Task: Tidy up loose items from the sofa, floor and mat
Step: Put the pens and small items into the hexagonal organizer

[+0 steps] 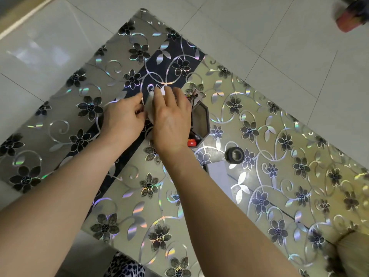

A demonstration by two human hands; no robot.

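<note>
Over the flower-patterned table (pixel 279 136), both hands meet on a small white crumpled item (pixel 150 105), perhaps paper or a wipe. My left hand (pixel 123 118) pinches its left side with curled fingers. My right hand (pixel 171 118) lies over its right side, fingers closed around it. Most of the white item is hidden between the hands. Just right of my right hand stands a dark octagonal holder (pixel 200 121) with small items in it, one of them red (pixel 191 143).
A black roll of tape (pixel 234 154) lies on the table right of the holder. White tiled floor (pixel 50 56) surrounds the table. A blurred red and dark object (pixel 351 17) sits at the top right. Leopard-print fabric (pixel 124 266) shows at the bottom edge.
</note>
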